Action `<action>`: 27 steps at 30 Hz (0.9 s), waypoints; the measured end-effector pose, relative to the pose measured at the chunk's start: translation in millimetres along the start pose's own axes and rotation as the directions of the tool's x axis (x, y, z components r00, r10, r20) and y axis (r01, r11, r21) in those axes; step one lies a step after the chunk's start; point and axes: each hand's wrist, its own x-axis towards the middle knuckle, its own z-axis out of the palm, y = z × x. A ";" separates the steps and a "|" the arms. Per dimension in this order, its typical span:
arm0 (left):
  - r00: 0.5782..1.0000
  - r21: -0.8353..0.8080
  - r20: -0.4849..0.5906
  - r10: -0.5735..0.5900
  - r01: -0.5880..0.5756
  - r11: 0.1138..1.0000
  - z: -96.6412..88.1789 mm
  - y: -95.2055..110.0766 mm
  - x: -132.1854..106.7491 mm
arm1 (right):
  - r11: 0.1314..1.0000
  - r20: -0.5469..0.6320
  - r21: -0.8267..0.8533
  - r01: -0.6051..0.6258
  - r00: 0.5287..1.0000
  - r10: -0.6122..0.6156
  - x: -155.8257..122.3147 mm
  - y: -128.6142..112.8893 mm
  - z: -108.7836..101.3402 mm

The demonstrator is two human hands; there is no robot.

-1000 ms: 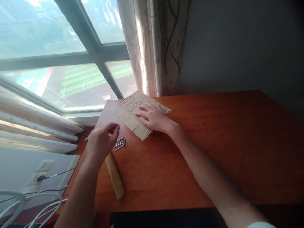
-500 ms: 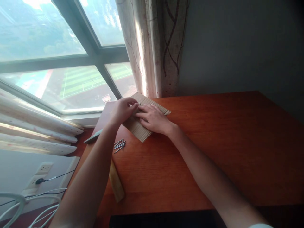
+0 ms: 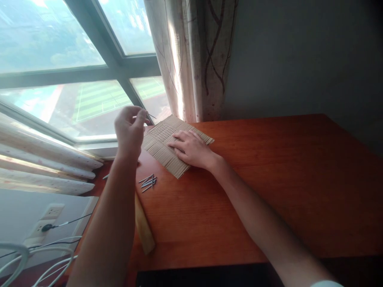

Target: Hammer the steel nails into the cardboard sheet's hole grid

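Now you're lifting your left hand off the card it was touching half a second ago, thumb and finger pinching one nail above the card's left edge, so that nail seems to be coming away. Your right hand is staying spread flat, pinning the card. I'm counting one card, one handle, roughly six loose nails

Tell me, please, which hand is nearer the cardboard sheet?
Right: the right hand lies flat on the cardboard sheet; the left hand, pinching a nail, is raised beside it.
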 end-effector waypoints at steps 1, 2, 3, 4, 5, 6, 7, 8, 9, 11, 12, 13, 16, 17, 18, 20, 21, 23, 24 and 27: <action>1.000 -0.028 0.011 -0.003 0.003 1.000 -10.3 4.9 -5.3 | 1.000 0.004 0.005 -0.005 1.000 0.005 0.1 0.2 0.3; 1.000 -0.027 0.027 -0.003 0.003 1.000 -20.8 8.8 -12.4 | 1.000 0.009 0.008 -0.008 1.000 0.008 0.3 0.5 0.8; 0.998 -0.001 0.057 -0.011 0.011 1.000 -31.2 11.2 -21.1 | 1.000 0.012 0.010 -0.011 1.000 0.011 0.5 1.0 1.4; 0.996 0.051 0.091 -0.023 0.019 0.999 -41.1 11.5 -31.0 | 1.000 0.013 0.012 -0.012 1.000 0.012 0.7 1.6 2.1; 0.993 0.119 0.115 -0.032 0.018 0.993 -50.4 9.8 -41.7 | 1.000 0.012 0.012 -0.012 1.000 0.012 0.8 2.2 2.7; 0.988 0.201 0.144 -0.055 0.025 0.979 -58.8 6.2 -52.6 | 1.000 0.009 0.013 -0.011 1.000 0.011 0.9 2.8 3.2; 0.981 0.287 0.179 -0.080 0.026 0.958 -66.3 0.8 -63.5 | 1.000 0.005 0.012 -0.011 1.000 0.011 0.9 3.3 3.7; 0.973 0.357 0.218 -0.075 -0.008 0.934 -72.9 -5.6 -73.7 | 1.000 0.002 0.013 -0.010 1.000 0.010 0.9 3.8 4.0; 0.960 0.430 0.269 -0.071 -0.053 0.901 -78.7 -12.6 -83.2 | 1.000 0.002 0.014 -0.010 1.000 0.010 0.8 4.1 4.3; 0.930 0.542 0.363 -0.057 -0.160 0.825 -87.7 -26.0 -99.3 | 1.000 0.000 0.016 -0.010 1.000 0.010 0.8 4.4 4.4; 0.915 0.580 0.400 -0.059 -0.203 0.789 -91.2 -31.5 -105.8 | 1.000 0.000 0.018 -0.010 1.000 0.010 0.8 4.5 4.4; 0.901 0.607 0.429 -0.065 -0.234 0.760 -94.0 -35.8 -111.3 | 1.000 -0.001 0.019 -0.010 1.000 0.010 0.8 4.4 4.3; 0.878 0.654 0.465 -0.114 -0.255 0.712 -99.6 -41.6 -123.3 | 1.000 0.001 0.020 -0.012 1.000 0.012 0.6 3.9 3.7; 0.876 0.669 0.464 -0.134 -0.247 0.701 -100.6 -41.8 -126.0 | 1.000 0.003 0.021 -0.012 1.000 0.012 0.4 3.7 3.5; 0.877 0.686 0.455 -0.151 -0.237 0.688 -101.3 -41.4 -128.3 | 1.000 0.004 0.021 -0.012 1.000 0.012 0.3 3.5 3.4; 0.882 0.719 0.438 -0.175 -0.227 0.657 -102.0 -40.4 -131.5 | 1.000 0.005 0.020 -0.013 1.000 0.013 0.0 3.5 3.3; 0.883 0.733 0.432 -0.183 -0.225 0.642 -102.1 -40.0 -132.6 | 1.000 0.005 0.019 -0.013 1.000 0.013 -0.1 3.5 3.4; 0.879 0.750 0.434 -0.199 -0.230 0.620 -102.1 -39.5 -133.9 | 1.000 0.005 0.015 -0.012 1.000 0.012 -0.2 3.9 3.6; 0.876 0.753 0.437 -0.207 -0.230 0.616 -102.1 -39.3 -134.2 | 1.000 0.004 0.013 -0.010 1.000 0.010 -0.1 4.0 3.8; 0.874 0.755 0.434 -0.217 -0.222 0.617 -102.7 -38.6 -133.7 | 1.000 -0.003 0.010 -0.006 1.000 0.006 -0.1 4.4 4.0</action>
